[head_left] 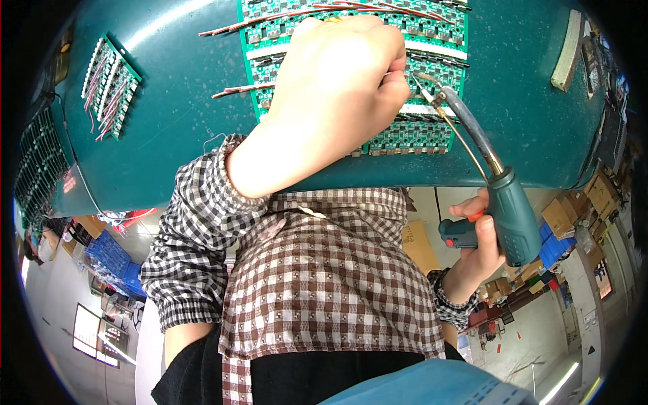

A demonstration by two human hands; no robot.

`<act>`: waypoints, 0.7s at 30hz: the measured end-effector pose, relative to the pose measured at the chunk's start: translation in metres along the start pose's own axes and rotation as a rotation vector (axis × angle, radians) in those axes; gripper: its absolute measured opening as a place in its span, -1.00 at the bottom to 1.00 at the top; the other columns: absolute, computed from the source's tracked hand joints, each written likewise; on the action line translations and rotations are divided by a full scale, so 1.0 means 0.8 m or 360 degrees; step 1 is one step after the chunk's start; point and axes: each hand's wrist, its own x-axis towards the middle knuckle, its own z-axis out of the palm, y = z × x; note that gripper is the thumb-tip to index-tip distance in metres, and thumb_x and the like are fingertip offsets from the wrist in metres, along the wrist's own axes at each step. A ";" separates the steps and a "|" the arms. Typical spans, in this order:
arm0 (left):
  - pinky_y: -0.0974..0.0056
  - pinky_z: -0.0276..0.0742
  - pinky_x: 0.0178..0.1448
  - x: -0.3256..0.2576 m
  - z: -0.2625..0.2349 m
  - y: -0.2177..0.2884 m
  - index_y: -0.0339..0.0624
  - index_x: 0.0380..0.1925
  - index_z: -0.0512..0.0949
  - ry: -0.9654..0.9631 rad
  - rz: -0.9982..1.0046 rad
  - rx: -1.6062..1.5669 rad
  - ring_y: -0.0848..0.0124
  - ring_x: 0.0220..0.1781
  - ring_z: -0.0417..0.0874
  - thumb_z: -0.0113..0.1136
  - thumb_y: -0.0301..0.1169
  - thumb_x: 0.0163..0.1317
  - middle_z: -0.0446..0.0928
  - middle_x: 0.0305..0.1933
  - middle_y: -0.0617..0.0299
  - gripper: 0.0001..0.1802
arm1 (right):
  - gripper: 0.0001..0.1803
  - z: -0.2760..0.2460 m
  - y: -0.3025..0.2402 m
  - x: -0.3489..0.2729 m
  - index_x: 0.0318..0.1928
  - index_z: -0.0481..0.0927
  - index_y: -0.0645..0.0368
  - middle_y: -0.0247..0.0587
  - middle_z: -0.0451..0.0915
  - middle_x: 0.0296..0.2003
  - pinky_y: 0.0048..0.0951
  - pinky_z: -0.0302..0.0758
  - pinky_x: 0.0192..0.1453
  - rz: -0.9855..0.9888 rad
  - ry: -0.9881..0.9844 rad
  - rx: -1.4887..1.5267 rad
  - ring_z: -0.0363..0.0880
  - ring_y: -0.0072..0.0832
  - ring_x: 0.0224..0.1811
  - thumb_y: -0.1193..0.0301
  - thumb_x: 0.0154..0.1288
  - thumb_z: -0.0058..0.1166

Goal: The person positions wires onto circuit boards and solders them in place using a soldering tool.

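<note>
My right hand (480, 239) is wrapped round the grip of a green soldering gun (511, 212), a finger by its red trigger. The gun's bent metal tube and thin solder guide (466, 138) reach up and left to a tip just right of my left fingers. My left hand (337, 81) is closed in a pinch over a panel of green circuit boards (412, 140); what its fingertips hold is hidden. Red-brown wires (239, 90) stick out from under that hand to the left. More wires (270, 20) lie across the panel's far rows.
A smaller board piece with wires (111, 88) lies on the green mat (175, 88) at left. Stacked boards (40, 169) stand at the far left edge. A pale strip (567, 50) lies at far right. Boxes (597, 192) stand beyond the table on the right.
</note>
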 end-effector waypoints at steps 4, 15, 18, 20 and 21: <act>0.19 0.37 -0.43 0.000 -0.001 0.002 -0.20 -0.69 0.41 -0.0043 -0.0003 0.0099 0.19 -0.53 0.49 0.16 -0.51 -0.25 0.41 -0.65 0.16 -0.90 | -0.55 0.000 -0.001 -0.002 -0.11 0.42 0.53 -0.09 0.53 -0.48 -0.34 0.54 -0.29 0.0006 0.0024 0.0010 0.55 -0.32 -0.47 0.43 0.03 0.12; 0.27 0.31 -0.52 0.000 -0.001 0.001 -0.20 -0.67 0.42 -0.0025 -0.0008 0.0046 0.28 -0.62 0.43 0.15 -0.57 -0.24 0.37 -0.67 0.20 -0.90 | -0.57 0.003 0.001 -0.001 -0.12 0.43 0.49 -0.10 0.47 -0.49 -0.34 0.58 -0.37 -0.0034 0.0001 -0.0122 0.51 -0.37 -0.46 0.35 0.11 0.05; 0.28 0.28 -0.57 0.005 -0.010 0.005 -0.23 -0.66 0.40 -0.0005 0.0040 -0.0111 0.25 -0.66 0.39 0.13 -0.63 -0.23 0.33 -0.68 0.16 -0.88 | -0.57 0.003 0.001 -0.002 -0.12 0.43 0.49 -0.10 0.47 -0.50 -0.35 0.58 -0.37 -0.0030 0.0013 -0.0126 0.51 -0.37 -0.47 0.35 0.11 0.06; 0.22 0.30 -0.52 0.011 -0.019 0.013 -0.27 -0.67 0.37 -0.0012 0.0085 -0.0211 0.15 -0.61 0.41 0.13 -0.64 -0.24 0.32 -0.68 0.09 -0.87 | -0.57 0.003 0.001 -0.003 -0.12 0.43 0.49 -0.10 0.47 -0.50 -0.35 0.58 -0.37 -0.0027 0.0018 -0.0126 0.51 -0.37 -0.47 0.35 0.11 0.06; 0.21 0.30 -0.52 0.014 -0.022 0.017 -0.27 -0.69 0.35 -0.0024 0.0061 -0.0190 0.14 -0.61 0.42 0.12 -0.65 -0.25 0.32 -0.68 0.09 -0.86 | -0.57 0.003 0.001 -0.003 -0.12 0.43 0.49 -0.10 0.47 -0.50 -0.35 0.58 -0.37 -0.0033 0.0018 -0.0132 0.51 -0.37 -0.47 0.35 0.11 0.06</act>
